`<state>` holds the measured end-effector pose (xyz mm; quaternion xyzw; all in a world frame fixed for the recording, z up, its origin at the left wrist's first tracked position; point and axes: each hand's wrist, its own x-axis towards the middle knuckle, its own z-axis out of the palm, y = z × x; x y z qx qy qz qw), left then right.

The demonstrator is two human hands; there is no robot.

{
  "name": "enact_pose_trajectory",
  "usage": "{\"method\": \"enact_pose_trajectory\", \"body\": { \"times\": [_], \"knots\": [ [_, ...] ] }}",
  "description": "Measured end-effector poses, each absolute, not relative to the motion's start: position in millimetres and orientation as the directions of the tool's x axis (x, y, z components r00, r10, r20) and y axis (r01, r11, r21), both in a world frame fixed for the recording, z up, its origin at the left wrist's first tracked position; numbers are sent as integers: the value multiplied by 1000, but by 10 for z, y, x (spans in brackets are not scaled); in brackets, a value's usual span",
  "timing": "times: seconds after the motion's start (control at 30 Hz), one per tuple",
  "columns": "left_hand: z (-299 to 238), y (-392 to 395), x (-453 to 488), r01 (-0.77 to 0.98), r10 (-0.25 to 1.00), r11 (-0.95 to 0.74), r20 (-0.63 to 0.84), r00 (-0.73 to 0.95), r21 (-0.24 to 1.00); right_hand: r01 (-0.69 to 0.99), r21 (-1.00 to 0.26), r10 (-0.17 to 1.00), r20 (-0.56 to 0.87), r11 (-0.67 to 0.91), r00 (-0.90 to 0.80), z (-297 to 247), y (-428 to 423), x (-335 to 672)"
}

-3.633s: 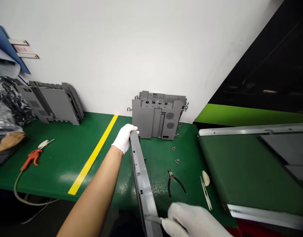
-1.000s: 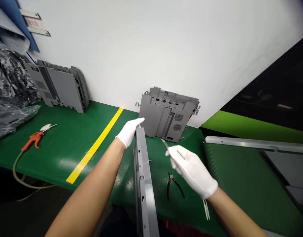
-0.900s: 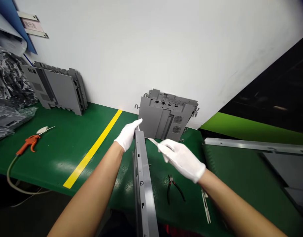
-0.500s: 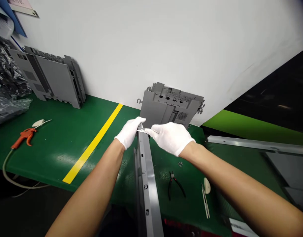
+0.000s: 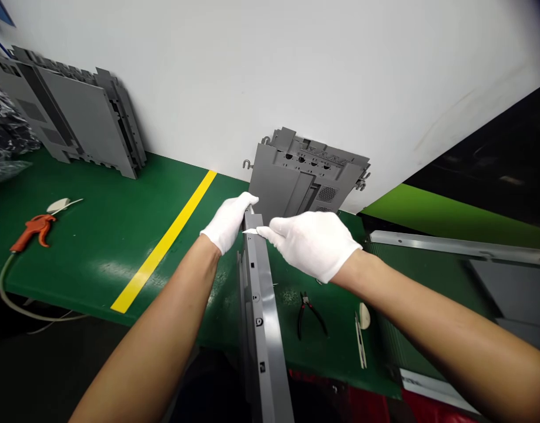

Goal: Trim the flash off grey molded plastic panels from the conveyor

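A grey plastic panel [image 5: 266, 329] stands on edge in front of me, its long narrow side facing up. My left hand [image 5: 229, 222], in a white glove, is closed around the panel's far end. My right hand [image 5: 314, 244], also gloved, pinches a small knife whose pointed blade [image 5: 251, 231] lies across the panel's top edge near that end. The knife's handle is hidden inside the right glove. Black-handled side cutters [image 5: 311, 314] lie open on the green bench, right of the panel.
Grey panels [image 5: 305, 170] lean on the white wall, with another stack [image 5: 76, 111] at left. An orange air gun [image 5: 34, 229] with a hose lies beyond the yellow tape [image 5: 168, 238]. Tweezers [image 5: 360, 342] and a pale oval piece [image 5: 364, 316] are at right, near a metal-edged rack [image 5: 468, 251].
The blade has shifted slightly along the panel's edge toward me, away from its far end. My right hand has moved a little rightward. The view has also tilted slightly.
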<state>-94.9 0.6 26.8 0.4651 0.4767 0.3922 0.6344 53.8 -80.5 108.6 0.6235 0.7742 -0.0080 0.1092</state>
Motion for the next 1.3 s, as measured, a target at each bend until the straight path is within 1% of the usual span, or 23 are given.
{"method": "enact_pose_trajectory", "body": {
  "times": [0.23,0.33,0.47,0.7,0.8,1.03,1.3],
  "knots": [
    [335,-17,-921,-66,934,291,-269,235,954,977,108,969,-187,185,-163,1086,-683,547],
    [329,-12,-923,-64,930,293,-269,250,954,973,143,973,-173,181,-155,1108,-673,522],
    [297,-3,-944,-41,929,278,-258,266,960,960,208,967,-212,186,-142,1158,-685,487],
    [267,-7,-946,-1,939,255,-247,240,967,946,235,964,-197,225,-181,1168,-733,503],
    [295,-26,-926,12,950,245,-243,194,969,945,235,963,-202,226,-180,1166,-743,514],
    [383,-72,-910,46,957,239,-243,158,970,933,252,956,-211,255,-205,1174,-734,547],
    [376,-73,-927,58,952,238,-244,182,970,939,202,954,-169,278,-246,1141,-722,592]
  ]
}}
